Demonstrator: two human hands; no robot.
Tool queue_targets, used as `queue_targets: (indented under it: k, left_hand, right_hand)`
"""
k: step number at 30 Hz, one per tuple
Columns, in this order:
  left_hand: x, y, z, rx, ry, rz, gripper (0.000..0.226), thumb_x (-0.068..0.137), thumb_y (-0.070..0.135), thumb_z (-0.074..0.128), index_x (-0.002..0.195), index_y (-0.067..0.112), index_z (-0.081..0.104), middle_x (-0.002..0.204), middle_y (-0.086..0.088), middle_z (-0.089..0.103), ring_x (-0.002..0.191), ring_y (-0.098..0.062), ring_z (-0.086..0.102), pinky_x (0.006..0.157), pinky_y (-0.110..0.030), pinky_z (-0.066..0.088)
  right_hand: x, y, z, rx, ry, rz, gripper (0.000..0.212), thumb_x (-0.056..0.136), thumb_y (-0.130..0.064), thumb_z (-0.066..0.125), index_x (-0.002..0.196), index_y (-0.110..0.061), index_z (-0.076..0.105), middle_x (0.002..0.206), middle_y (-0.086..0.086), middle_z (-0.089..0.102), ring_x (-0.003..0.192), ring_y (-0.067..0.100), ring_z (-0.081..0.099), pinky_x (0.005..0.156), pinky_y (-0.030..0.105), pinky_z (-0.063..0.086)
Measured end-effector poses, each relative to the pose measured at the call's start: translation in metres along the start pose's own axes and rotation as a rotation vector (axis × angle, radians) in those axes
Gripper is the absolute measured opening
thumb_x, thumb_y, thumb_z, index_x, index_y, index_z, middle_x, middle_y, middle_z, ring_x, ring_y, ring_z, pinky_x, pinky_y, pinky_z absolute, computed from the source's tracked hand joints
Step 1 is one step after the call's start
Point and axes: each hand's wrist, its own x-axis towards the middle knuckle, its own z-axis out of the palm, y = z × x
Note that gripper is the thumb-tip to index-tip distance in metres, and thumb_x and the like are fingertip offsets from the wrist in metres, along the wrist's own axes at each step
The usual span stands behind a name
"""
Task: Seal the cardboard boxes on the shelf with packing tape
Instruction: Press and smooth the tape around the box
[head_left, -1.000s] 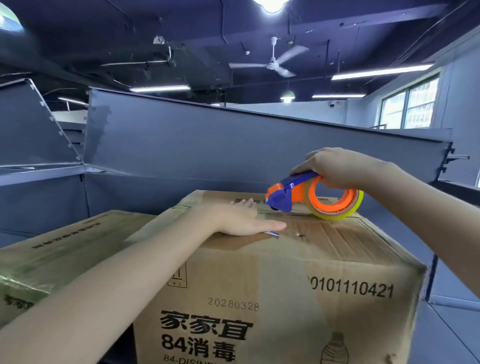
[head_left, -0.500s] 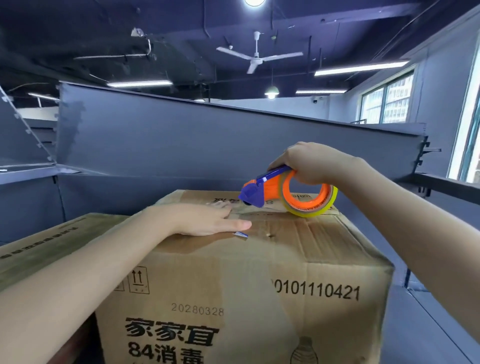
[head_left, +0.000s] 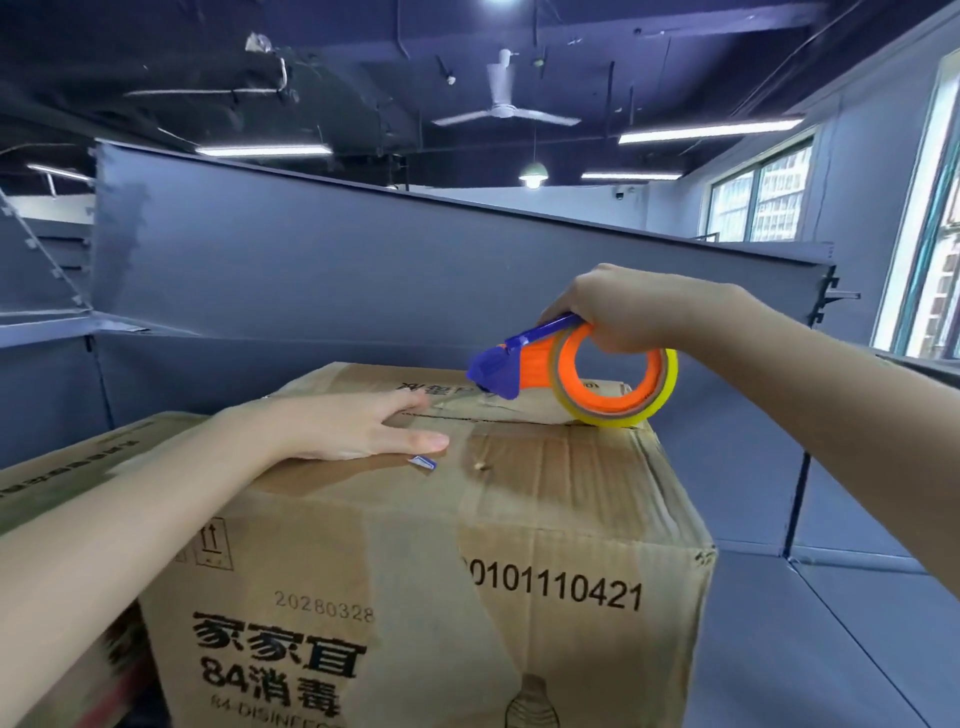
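At far left I note a second carton (head_left: 72, 470) just beside the printed cardboard box (head_left: 545, 525), leaving no room there, and the grey shelf back panel (head_left: 363, 270) stands behind both. My left hand (head_left: 358, 428) lies flat on the box top beside the centre seam, fingers straight and spread, with a small blue scrap (head_left: 423, 462) by its nearest fingertip. Further right, my right hand (head_left: 639, 314) grips the orange-and-blue tape dispenser (head_left: 571, 376) from above, blue nose down at the seam, and bare shelf floor (head_left: 841, 639) lies open beyond the box's right edge.
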Motion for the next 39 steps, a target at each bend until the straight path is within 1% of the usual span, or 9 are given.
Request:
queue_targets:
  k: [6,11,18,22,25,28,33,36,39]
  left_hand:
    - [-0.005,0.007,-0.002,0.035,0.014,0.009,0.135,0.035,0.1,0.033,0.147,0.028,0.016,0.151,0.022,0.013,0.134,0.005,0.017,0.105,-0.015,0.015]
    - [-0.006,0.004,0.003,-0.025,0.025,0.01,0.114,0.053,0.086,0.045,0.147,0.03,0.014,0.15,0.025,0.013,0.129,0.01,0.016,0.107,-0.017,0.015]
    - [-0.007,0.005,0.004,0.018,0.016,-0.01,0.111,0.054,0.091,0.039,0.147,0.035,0.015,0.143,0.033,0.006,0.126,0.011,0.02,0.103,-0.015,0.017]
    - [-0.008,0.009,0.002,0.078,-0.021,-0.082,0.105,0.059,0.085,0.036,0.147,0.034,0.013,0.152,0.023,0.008,0.136,0.002,0.015,0.108,-0.018,0.013]
    - [-0.002,0.026,-0.004,0.23,-0.078,-0.194,0.111,0.055,0.095,0.03,0.145,0.03,0.022,0.155,0.014,0.013,0.141,-0.01,0.016,0.111,-0.029,0.014]
    - [0.008,0.06,-0.009,0.411,-0.125,-0.311,0.113,0.05,0.098,0.023,0.127,0.02,0.049,0.153,0.002,0.022,0.138,-0.021,0.027,0.106,-0.036,0.025]
    - [0.035,0.122,0.021,0.24,-0.084,0.038,0.086,0.084,0.072,0.016,0.149,0.017,0.008,0.157,-0.005,0.0,0.143,-0.016,0.003,0.111,-0.026,0.004]
    - [0.043,0.131,0.037,0.355,-0.056,0.056,0.115,0.062,0.087,0.006,0.148,0.01,0.005,0.156,-0.008,-0.002,0.144,-0.02,-0.002,0.114,-0.035,0.003]
    - [0.044,0.128,0.042,0.258,-0.009,0.066,0.093,0.083,0.072,0.018,0.148,0.007,0.012,0.156,-0.012,0.002,0.143,-0.025,0.001,0.113,-0.034,0.002]
  right_hand:
    - [-0.033,0.023,-0.001,0.055,0.009,0.035,0.063,0.077,0.009,0.041,0.124,-0.03,0.058,0.099,-0.003,0.068,0.075,0.014,0.048,0.064,0.024,0.036]
    - [-0.041,0.024,-0.004,0.088,0.006,0.041,0.057,0.083,0.006,0.042,0.126,-0.027,0.056,0.102,-0.004,0.066,0.073,0.01,0.05,0.06,0.02,0.039]
    - [-0.048,0.031,0.0,0.105,0.028,0.038,0.059,0.079,0.008,0.041,0.124,-0.026,0.058,0.106,-0.002,0.067,0.085,0.017,0.054,0.071,0.029,0.046]
    - [-0.07,0.06,0.004,0.103,0.002,0.143,0.057,0.08,0.004,0.042,0.121,-0.03,0.06,0.107,-0.001,0.068,0.089,0.022,0.058,0.072,0.028,0.044]
    - [-0.081,0.061,0.021,0.149,-0.013,0.126,0.058,0.08,0.005,0.043,0.121,-0.033,0.059,0.097,-0.009,0.064,0.087,0.019,0.055,0.071,0.028,0.044]
    - [-0.083,0.066,0.031,0.159,0.004,0.122,0.056,0.083,0.003,0.046,0.125,-0.034,0.056,0.089,-0.015,0.051,0.083,0.013,0.046,0.068,0.022,0.034]
    - [-0.085,0.073,0.033,0.154,0.055,0.112,0.055,0.083,0.001,0.05,0.126,-0.032,0.055,0.09,-0.013,0.051,0.081,0.011,0.043,0.069,0.024,0.033]
    - [-0.086,0.073,0.036,0.151,0.068,0.127,0.054,0.084,0.0,0.05,0.127,-0.032,0.054,0.086,-0.011,0.049,0.079,0.012,0.042,0.067,0.024,0.033]
    - [-0.089,0.075,0.036,0.169,0.072,0.143,0.058,0.082,0.004,0.047,0.127,-0.032,0.054,0.088,-0.012,0.049,0.081,0.014,0.043,0.07,0.026,0.035]
